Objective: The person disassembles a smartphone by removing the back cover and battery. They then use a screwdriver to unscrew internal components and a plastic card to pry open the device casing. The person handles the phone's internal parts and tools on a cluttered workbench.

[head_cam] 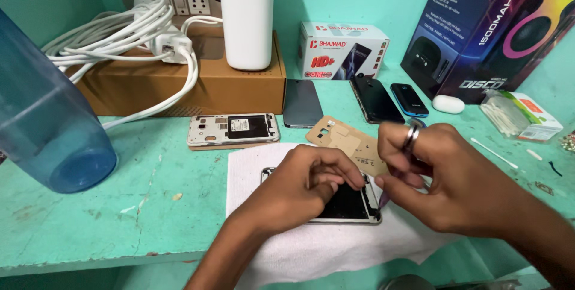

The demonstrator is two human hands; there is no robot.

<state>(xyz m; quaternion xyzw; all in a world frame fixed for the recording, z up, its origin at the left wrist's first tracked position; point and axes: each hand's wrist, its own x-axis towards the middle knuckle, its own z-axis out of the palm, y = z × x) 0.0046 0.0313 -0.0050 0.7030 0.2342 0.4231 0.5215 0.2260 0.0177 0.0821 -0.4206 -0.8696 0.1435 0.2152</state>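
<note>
An opened phone body (350,206) with a silver frame lies on a white cloth (311,245) near the table's front edge. My left hand (311,182) presses down on it, fingers curled over its upper part. My right hand (443,176), wearing a ring, pinches a thin purple tool (383,199) whose tip meets the phone's right edge. A gold back cover (347,137) lies just behind the hands, partly hidden by them.
Another opened phone (232,129) lies left of the cover. A grey phone (302,103), a black phone (376,99) and a small blue phone (409,99) lie further back. Brown box (179,83) with white cables, blue bottle (45,128) left, cotton swabs (518,115) right.
</note>
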